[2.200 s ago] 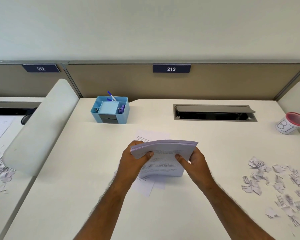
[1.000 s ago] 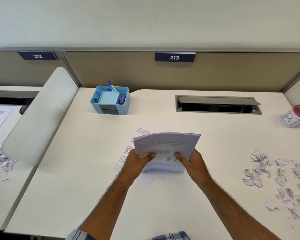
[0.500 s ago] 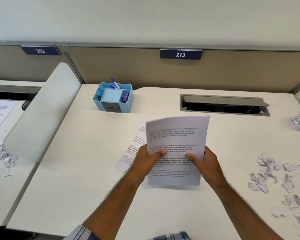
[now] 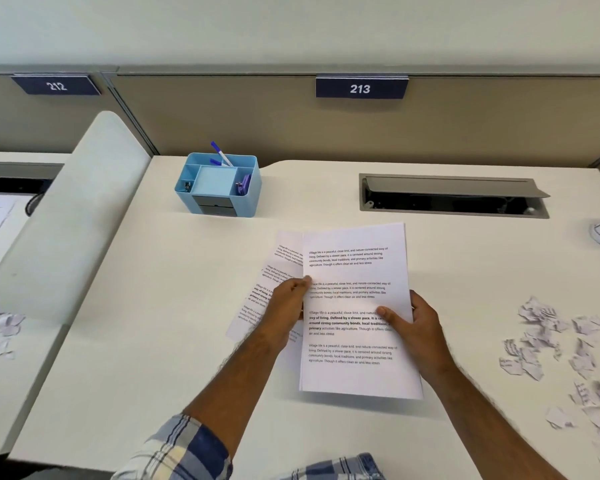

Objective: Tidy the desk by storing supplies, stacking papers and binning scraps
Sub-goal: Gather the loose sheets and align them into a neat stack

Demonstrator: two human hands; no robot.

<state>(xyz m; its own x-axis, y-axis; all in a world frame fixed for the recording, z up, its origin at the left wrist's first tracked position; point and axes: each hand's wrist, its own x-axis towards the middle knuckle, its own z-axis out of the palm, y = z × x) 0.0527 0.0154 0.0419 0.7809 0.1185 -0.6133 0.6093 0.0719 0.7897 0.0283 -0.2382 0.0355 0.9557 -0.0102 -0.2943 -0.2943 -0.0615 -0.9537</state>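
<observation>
A stack of papers [image 4: 355, 306] is gripped at mid-table by the left hand [image 4: 288, 303] on its left edge and the right hand [image 4: 414, 322] on its right; paper scraps [image 4: 565, 355] are strewn along the table's right edge

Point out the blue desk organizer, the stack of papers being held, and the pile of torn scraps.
blue desk organizer [image 4: 219, 184]: head view, on its light blue middle compartment.
stack of papers [image 4: 355, 271]: head view, on the top sheet's printed upper half.
torn paper scraps [image 4: 565, 348]: head view, on the middle of the pile at right.

Office, numbered cubicle partition [image 4: 360, 88], white desk [image 4: 174, 306], organizer [image 4: 218, 183]
</observation>
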